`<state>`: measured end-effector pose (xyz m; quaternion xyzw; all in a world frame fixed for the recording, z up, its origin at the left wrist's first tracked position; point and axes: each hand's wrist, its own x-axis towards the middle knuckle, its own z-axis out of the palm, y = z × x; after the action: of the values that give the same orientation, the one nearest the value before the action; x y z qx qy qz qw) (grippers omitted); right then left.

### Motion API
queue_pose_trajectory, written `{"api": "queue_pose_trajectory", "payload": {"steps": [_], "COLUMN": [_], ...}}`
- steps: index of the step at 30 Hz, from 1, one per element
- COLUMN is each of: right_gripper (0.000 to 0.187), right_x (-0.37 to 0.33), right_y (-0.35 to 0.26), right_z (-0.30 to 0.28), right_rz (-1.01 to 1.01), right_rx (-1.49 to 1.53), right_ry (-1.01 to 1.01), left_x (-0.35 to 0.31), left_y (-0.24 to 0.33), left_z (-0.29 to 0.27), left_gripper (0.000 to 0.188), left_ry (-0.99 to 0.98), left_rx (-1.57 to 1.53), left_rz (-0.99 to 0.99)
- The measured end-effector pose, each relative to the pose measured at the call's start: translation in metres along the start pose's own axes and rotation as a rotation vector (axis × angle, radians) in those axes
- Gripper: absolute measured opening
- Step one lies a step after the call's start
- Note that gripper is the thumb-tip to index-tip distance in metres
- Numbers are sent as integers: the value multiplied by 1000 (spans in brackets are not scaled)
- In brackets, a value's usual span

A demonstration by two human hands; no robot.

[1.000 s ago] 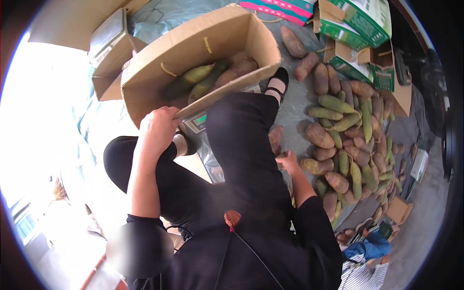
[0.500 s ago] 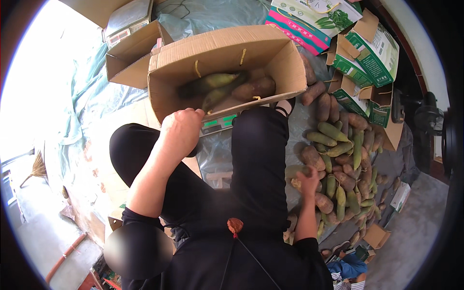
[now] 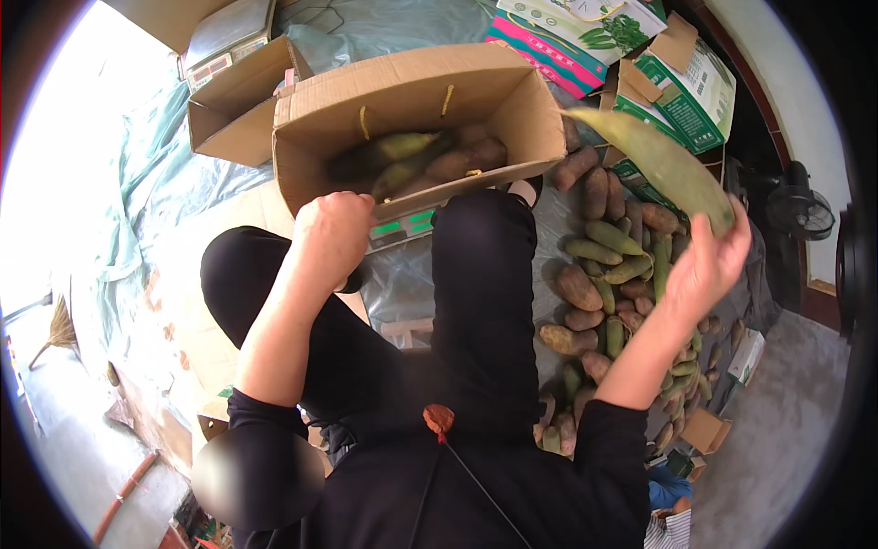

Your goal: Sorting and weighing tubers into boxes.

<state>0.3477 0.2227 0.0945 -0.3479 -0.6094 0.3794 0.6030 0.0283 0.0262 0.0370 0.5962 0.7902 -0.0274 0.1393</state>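
Observation:
My right hand (image 3: 713,261) grips a long green radish (image 3: 662,168) by its thick end and holds it up over the heap, its thin tip pointing at the box. An open cardboard box (image 3: 412,82) with yellow rope handles stands before my knees. Inside it lie green radishes (image 3: 402,145) and brownish-red ones (image 3: 471,157), partly in shadow. My left hand (image 3: 334,229) is closed on the box's near edge, its fingertips partly hidden. Under that edge shows a scale (image 3: 402,227) with lit green displays. A heap of brown-red and green radishes (image 3: 578,287) spreads to my right.
Green-and-white cartons (image 3: 690,96) and a pink-banded box (image 3: 549,64) stand at the far right. A small fan (image 3: 803,206) is beside them. At the far left are a smaller open carton (image 3: 233,114) and another scale (image 3: 229,37). Plastic sheeting (image 3: 393,293) covers the floor.
My right hand has risen from the heap, moving right and away from me, with a green radish now in it. My left hand stays on the box's edge.

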Motion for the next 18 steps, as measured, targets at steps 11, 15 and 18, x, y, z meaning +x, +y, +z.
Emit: {"api": "queue_pose_trajectory", "payload": {"steps": [11, 15, 18], "right_gripper": [46, 33, 27], "right_x": [-35, -30, -37], "right_y": [36, 52, 73], "right_z": [142, 113, 67], "right_rz": [528, 362, 462], "right_rx": [250, 63, 109], "right_ry": [-605, -616, -462], "left_x": [7, 8, 8], "left_y": [-1, 2, 3], "left_z": [-3, -5, -3], "left_gripper": [18, 19, 21], "left_ry": [-50, -42, -30], "left_rx": [-153, -219, -180], "left_rz": [-100, -101, -72]}}
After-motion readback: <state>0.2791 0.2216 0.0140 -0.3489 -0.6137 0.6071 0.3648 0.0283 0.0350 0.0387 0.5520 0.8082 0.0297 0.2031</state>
